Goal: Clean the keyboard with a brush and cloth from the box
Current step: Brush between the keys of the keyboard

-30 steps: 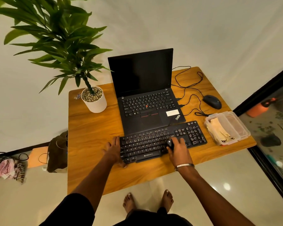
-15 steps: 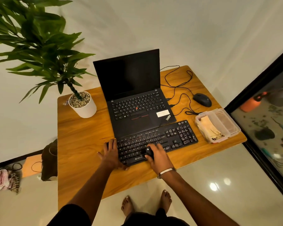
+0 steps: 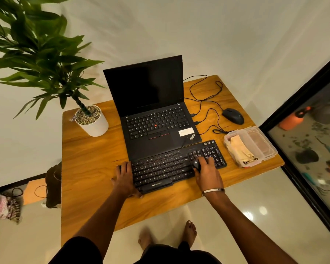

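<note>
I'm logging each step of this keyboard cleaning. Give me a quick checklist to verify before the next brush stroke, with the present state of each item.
1. Keyboard steadied: ok, left hand rests on its left end.
2. Brush in grip: ok, right hand is closed on it.
3. Brush on the keys: ok, beside the number pad.
4. Bristles in contact: cannot tell, hidden under the hand.
5. Cloth ready: ok, lying in the open box.
6. Laptop out of the stroke: ok, behind the keyboard.

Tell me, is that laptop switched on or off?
Cannot tell for sure. The laptop stands open, but its screen is fully dark, with nothing displayed and no light visible on it; it may be off or asleep.
</note>
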